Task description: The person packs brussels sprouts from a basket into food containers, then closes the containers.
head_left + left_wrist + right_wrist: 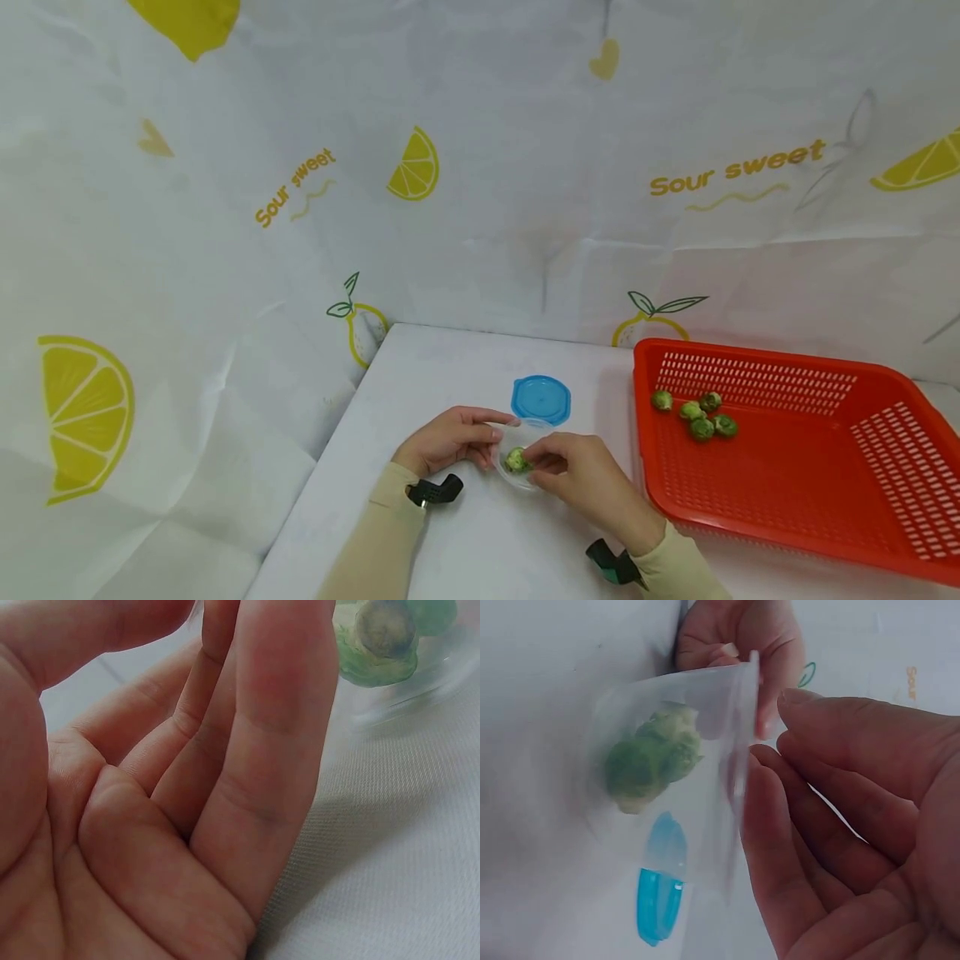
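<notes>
A clear plastic container [714, 825] stands on the white table with green Brussels sprouts [651, 759] inside; at least two show through its wall in the right wrist view. My left hand [455, 438] grips the container's left side, thumb by the rim and fingers curved around it. Over the right side of the rim is my right hand [581, 477], its fingers loosely bent and the thumb apart from them. Nothing shows between those fingers in the right wrist view. Just behind the container lies a blue lid [542, 399].
To the right stands a large red plastic basket [795, 483] with perforated walls. Several loose Brussels sprouts [701, 429] lie in its back left part. A white sheet printed with lemons [525, 167] hangs behind and to the left of the table [450, 358].
</notes>
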The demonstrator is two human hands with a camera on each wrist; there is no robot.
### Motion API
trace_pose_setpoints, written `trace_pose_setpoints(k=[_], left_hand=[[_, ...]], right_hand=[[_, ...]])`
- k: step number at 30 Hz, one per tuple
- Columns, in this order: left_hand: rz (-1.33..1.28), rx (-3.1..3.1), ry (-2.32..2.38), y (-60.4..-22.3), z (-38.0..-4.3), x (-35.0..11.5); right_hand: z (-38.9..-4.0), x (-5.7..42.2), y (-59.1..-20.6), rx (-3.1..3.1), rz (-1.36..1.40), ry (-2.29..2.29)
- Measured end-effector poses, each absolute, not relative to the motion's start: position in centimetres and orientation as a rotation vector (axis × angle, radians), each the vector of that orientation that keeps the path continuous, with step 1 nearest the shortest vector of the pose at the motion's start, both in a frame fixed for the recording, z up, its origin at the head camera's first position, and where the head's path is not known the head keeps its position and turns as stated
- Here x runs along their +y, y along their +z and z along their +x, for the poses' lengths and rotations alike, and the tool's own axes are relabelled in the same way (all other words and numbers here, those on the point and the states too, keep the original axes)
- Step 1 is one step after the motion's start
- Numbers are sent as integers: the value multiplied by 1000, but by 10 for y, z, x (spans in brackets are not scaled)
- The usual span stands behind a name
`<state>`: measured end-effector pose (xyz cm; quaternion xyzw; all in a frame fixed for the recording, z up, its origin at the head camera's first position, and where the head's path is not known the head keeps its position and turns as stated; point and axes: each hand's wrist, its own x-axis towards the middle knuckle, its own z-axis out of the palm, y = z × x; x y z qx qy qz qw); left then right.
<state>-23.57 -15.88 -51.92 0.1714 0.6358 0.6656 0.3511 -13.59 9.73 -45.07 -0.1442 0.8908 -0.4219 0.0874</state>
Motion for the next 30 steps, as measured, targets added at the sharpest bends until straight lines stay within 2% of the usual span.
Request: trace_pose_setpoints(k=[8,12,17,23,30], left_hand=[[439,1705,1694,-520,-238,-156],[435,1711,1693,-525,-238,-157],[451,1689,1708,-525,-235,-156],[469,1653,1722,-525,-235,-156],[457,1639,1723,-526,-236,-158]], right_hand=[[-119,112,-409,2788,-540,-1224],[-115,135,-381,2876,-615,-1164],[-119,173,-358,2944,-532,-1077],[-141,233,-353,2875,-380,-1047],[-170,306,-372,2812,-253,-997]])
